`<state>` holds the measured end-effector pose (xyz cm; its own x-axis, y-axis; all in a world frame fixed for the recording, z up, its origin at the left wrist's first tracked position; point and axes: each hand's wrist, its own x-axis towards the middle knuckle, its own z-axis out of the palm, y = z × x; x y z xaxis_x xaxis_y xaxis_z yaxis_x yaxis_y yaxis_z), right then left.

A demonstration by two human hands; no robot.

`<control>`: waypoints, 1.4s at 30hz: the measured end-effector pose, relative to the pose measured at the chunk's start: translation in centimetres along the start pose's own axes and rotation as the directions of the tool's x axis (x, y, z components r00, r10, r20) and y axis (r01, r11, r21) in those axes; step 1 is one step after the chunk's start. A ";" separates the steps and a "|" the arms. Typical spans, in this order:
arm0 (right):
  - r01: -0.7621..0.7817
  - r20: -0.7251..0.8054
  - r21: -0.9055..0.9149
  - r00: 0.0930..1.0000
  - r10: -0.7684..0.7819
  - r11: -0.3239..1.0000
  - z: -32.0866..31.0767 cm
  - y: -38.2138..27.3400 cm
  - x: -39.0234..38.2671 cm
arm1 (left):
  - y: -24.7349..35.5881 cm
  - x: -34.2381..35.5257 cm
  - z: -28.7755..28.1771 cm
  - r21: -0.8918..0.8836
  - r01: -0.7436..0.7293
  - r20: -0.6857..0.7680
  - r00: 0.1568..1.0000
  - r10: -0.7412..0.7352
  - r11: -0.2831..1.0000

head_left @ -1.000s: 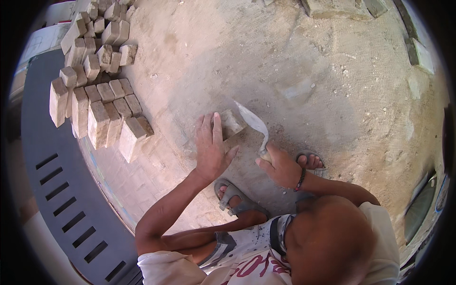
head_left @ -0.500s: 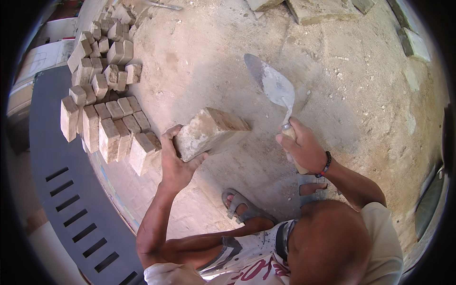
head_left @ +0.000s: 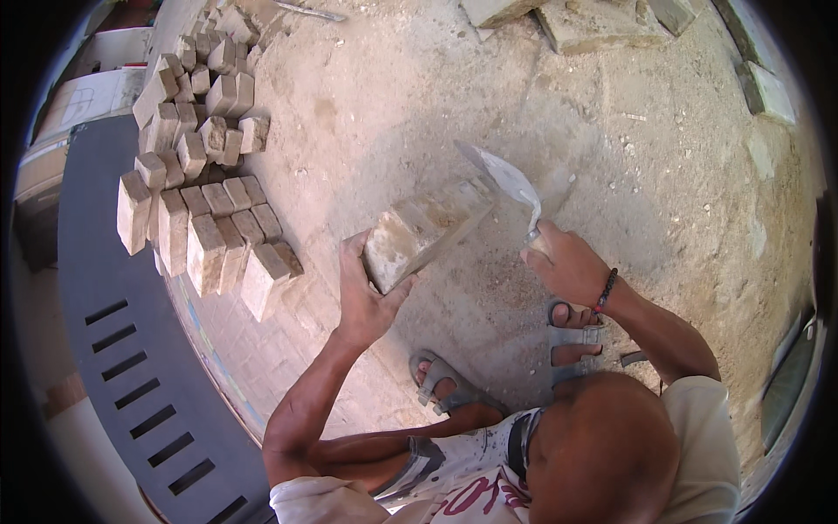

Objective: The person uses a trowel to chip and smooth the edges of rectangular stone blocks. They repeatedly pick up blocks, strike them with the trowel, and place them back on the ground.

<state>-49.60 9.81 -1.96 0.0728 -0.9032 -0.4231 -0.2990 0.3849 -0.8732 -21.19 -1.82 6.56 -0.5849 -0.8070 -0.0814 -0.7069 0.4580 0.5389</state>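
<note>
While shirt lettering [head_left: 483,494] shows, left grip [head_left: 365,306] — wide — clasps brick [head_left: 423,225]; right grip [head_left: 566,266] encloses trowel [head_left: 515,179].

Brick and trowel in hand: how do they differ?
The brick is a thick block; the trowel has a thin, pointed blade. The brick is tan; the trowel's blade is grey and whitish. The left hand grips the brick; the right hand, the trowel. Both are hand-held.
</note>
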 end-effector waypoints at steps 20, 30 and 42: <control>0.055 0.092 -0.172 0.995 -0.039 0.984 -0.3 3.7 2.6 | -1.7 -1.7 1.3 -0.127 0.052 -0.004 0.999 -0.053 0.990; 0.001 -0.017 -0.118 1.000 -0.003 0.993 2.4 2.6 2.6 | -1.1 -4.3 -0.6 -0.513 0.450 0.195 0.890 -0.412 0.731; -0.086 0.184 0.399 0.983 0.012 0.913 1.1 -1.7 0.5 | -8.6 -8.9 0.9 -0.833 0.518 0.364 0.780 -0.509 0.197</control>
<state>-47.99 8.93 -0.96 0.2430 -0.8481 -0.4708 0.1005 0.5047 -0.8574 -10.22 1.79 1.89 -0.2410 -0.7267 -0.6433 -0.1110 -0.6378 0.7621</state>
